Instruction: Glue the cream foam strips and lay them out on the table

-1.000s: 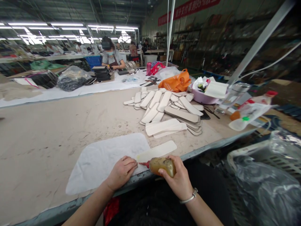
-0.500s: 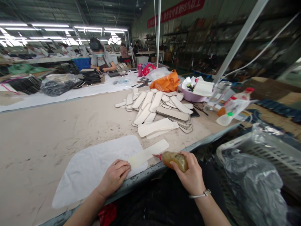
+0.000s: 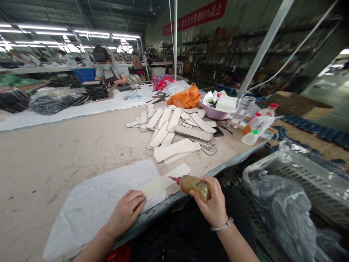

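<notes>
My right hand (image 3: 214, 200) is wrapped round a squeeze bottle (image 3: 193, 186) of amber liquid. Its red nozzle points left, over the lower edge of a long cream strip (image 3: 169, 179). At the strip's left end, the fingers of my left hand (image 3: 129, 207) are pressed together on its edge. The strip lies slanted, partly on a white cloth sheet (image 3: 98, 196) near the table edge. Just beyond it are a few loose cream strips (image 3: 174, 149), with a pile of white, dark-edged strips (image 3: 163, 122) behind them.
An orange bag (image 3: 184, 97) and a lilac basin (image 3: 218, 113) stand behind the pile. Bottles (image 3: 244, 109) are on the right. A crate (image 3: 313, 189) with clear plastic sits beside the table at right. A person (image 3: 109, 69) works across the table.
The whole view has shifted, so most things appear further left. The bottle's nozzle has moved slightly further over the strip. Both hands keep their holds.
</notes>
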Tool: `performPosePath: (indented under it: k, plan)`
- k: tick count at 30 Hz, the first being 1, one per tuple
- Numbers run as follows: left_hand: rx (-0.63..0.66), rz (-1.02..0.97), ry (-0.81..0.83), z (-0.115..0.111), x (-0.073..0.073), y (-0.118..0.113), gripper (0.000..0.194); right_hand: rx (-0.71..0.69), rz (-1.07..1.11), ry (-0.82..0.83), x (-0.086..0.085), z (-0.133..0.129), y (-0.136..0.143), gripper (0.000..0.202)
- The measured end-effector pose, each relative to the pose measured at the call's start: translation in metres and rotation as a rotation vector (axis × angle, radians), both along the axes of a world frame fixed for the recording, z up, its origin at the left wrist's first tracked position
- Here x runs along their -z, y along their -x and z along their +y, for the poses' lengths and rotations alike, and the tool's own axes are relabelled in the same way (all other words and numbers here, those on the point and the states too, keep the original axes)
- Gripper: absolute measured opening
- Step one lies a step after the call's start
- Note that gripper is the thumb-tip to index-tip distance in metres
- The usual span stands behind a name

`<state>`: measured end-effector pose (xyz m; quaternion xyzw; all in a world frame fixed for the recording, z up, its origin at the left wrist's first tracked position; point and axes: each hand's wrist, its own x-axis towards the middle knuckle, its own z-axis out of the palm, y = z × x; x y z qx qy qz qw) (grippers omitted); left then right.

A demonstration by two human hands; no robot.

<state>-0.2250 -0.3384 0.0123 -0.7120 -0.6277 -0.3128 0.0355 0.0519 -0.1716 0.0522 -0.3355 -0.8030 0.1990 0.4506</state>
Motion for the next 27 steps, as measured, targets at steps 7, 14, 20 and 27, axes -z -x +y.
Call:
performPosePath:
  k: [7,14,20,27]
  plan:
    - [-0.021,0.032,0.014,0.0,0.0,-0.001,0.015,-0.256,-0.041,0.123,0.004,-0.026,0.03,0.041]
    - [-0.028,0.04,-0.003,-0.001,0.002,-0.001,0.015,0.043,-0.083,0.021,0.009,0.005,0.004,0.033]
    - [-0.021,0.037,0.003,-0.002,0.004,0.001,0.016,0.27,-0.046,-0.041,0.006,0.029,-0.02,0.036]
    - [-0.024,0.058,-0.013,-0.001,0.006,0.001,0.017,0.288,-0.019,0.01,0.01,0.042,-0.008,0.037]
